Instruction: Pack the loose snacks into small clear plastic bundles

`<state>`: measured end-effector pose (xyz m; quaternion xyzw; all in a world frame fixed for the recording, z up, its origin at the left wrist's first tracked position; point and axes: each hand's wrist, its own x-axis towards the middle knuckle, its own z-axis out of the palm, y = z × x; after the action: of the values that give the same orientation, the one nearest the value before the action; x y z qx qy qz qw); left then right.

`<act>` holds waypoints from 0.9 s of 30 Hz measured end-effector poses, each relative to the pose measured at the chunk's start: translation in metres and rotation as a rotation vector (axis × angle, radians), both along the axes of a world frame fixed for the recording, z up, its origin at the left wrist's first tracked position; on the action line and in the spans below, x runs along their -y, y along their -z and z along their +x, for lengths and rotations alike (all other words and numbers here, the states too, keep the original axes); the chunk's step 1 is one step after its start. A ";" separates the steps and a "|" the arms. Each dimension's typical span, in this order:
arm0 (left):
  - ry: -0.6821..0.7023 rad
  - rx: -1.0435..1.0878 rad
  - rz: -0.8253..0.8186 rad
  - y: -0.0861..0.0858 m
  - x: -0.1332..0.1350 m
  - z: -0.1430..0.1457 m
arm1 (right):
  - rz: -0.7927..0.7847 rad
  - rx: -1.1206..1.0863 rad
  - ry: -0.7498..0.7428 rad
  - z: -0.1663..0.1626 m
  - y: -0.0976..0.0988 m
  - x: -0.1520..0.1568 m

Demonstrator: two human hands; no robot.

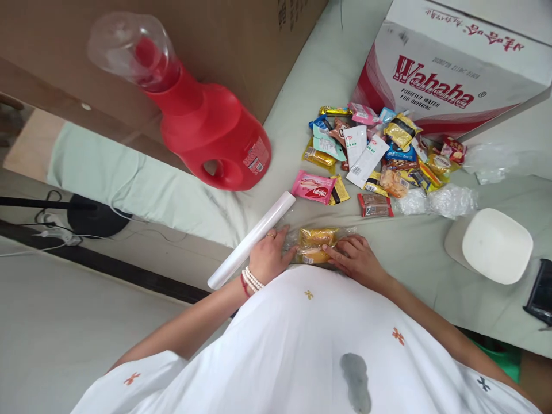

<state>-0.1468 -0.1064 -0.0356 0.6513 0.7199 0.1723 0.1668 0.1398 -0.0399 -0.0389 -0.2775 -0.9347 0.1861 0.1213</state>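
A clear plastic bag holding yellow wrapped snacks (318,244) lies at the near edge of the pale green surface (414,247). My left hand (269,256), with a ring and a bead bracelet, presses its curled fingers on the bag's left end. My right hand (356,259) lies on the bag's right end with fingers bent over it. A white roll of plastic bags (252,238) rests diagonally just left of my left hand.
A pile of several wrapped snacks (371,152) lies beyond the hands, with a pink packet (313,187) nearest. A red jug (207,129) stands at left, a Wahaha carton (448,69) at back right, a white bowl-like lid (495,244) and dark phone (541,293) at right.
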 end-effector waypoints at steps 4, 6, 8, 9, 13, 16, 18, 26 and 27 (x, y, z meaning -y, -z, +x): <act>0.061 0.038 0.030 -0.020 0.000 -0.007 | 0.027 0.030 0.021 0.000 -0.001 0.002; 0.051 0.209 -0.010 -0.034 -0.001 -0.008 | 0.021 0.038 0.025 -0.001 -0.001 0.002; 0.052 0.395 -0.123 -0.045 -0.003 -0.004 | 0.005 0.037 0.017 -0.002 -0.001 0.002; 0.060 0.480 -0.195 -0.048 -0.006 0.001 | -0.007 0.036 0.009 -0.003 -0.001 0.001; 0.110 0.766 -0.408 -0.042 -0.019 0.024 | -0.050 0.030 -0.021 -0.007 0.000 -0.001; 0.175 0.688 -0.273 -0.027 -0.026 0.035 | -0.086 -0.046 -0.034 -0.009 -0.002 -0.002; 0.230 0.482 -0.123 -0.019 -0.029 0.038 | -0.174 -0.127 -0.009 -0.007 -0.004 0.000; -0.012 0.177 -0.115 -0.011 -0.034 0.043 | -0.025 -0.067 0.817 0.006 0.008 0.016; -0.043 0.168 -0.147 -0.011 -0.035 0.044 | -0.036 -0.064 0.794 0.003 0.009 0.017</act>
<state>-0.1029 -0.0713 -0.0247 0.6051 0.7279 0.1765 0.2699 0.1433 -0.0567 -0.0481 -0.6134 -0.7471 0.1498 0.2079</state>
